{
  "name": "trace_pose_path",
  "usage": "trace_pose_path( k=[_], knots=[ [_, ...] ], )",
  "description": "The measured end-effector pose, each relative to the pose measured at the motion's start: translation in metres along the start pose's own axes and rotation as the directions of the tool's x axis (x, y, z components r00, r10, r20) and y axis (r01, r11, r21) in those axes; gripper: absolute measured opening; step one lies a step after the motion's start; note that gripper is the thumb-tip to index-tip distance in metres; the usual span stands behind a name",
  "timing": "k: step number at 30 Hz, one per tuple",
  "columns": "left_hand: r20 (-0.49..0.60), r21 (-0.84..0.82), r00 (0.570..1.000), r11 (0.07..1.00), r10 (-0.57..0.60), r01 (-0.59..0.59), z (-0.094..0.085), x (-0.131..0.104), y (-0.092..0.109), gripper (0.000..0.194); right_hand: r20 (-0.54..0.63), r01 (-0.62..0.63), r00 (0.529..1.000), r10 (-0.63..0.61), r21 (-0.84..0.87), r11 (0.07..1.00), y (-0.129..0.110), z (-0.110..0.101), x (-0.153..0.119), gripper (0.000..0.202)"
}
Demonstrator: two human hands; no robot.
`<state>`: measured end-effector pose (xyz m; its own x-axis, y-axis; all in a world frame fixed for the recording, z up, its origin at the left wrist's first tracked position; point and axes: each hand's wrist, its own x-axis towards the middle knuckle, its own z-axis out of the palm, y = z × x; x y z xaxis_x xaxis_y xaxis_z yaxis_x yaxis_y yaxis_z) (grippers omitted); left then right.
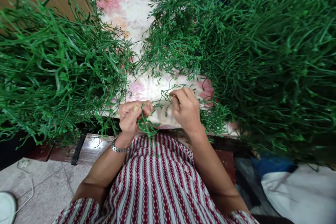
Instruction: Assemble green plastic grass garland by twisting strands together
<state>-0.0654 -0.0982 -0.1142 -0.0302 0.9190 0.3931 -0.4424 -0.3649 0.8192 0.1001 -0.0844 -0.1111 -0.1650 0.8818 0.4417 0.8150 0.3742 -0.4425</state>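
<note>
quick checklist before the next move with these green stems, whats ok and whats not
1. Left hand has a grip on green stems: ok, strands hang from its curled fingers.
2. Right hand has a firm grip: cannot tell, thin strands show at its bent fingertips.
3. Metal wristband free of strands: ok, none look caught.
4. Held stems off the striped shirt: cannot tell, they hang in front of it.
5. Left pile kept within the flowered cloth: not ok, strands overhang the near edge.
</note>
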Motion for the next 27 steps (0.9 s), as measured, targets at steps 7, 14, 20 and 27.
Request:
trace_pose_path(
  k=[7, 14, 20, 27],
  knots=[
    [0.513, 0.476, 0.808, 0.688, 0.288, -0.548, 0.025, 0.0, 0.006, 0.008, -0.243, -0.013, 0.949, 0.203, 0.611, 0.791, 0.002, -0.018, 0.008, 0.005],
    [0.406, 0.375, 0.839, 0.771, 0.362, -0.515, 0.037, -0.005, 0.012, 0.025, -0.201, -0.004, 0.928, 0.315, 0.838, 0.545, 0.015, -0.009, 0.009, 0.006],
    [0.341, 0.617, 0.924, 0.699, 0.175, -0.361, 0.037, 0.024, 0.01, 0.019, 0.006, -0.089, 0.945, 0.328, 0.966, 0.241, 0.008, -0.013, 0.002, 0.003],
    [0.443, 0.656, 0.888, 0.629, 0.128, -0.418, 0.04, 0.022, -0.003, 0.017, 0.27, -0.286, 0.894, 0.357, 0.958, -0.009, -0.006, -0.011, -0.006, 0.017]
  ],
)
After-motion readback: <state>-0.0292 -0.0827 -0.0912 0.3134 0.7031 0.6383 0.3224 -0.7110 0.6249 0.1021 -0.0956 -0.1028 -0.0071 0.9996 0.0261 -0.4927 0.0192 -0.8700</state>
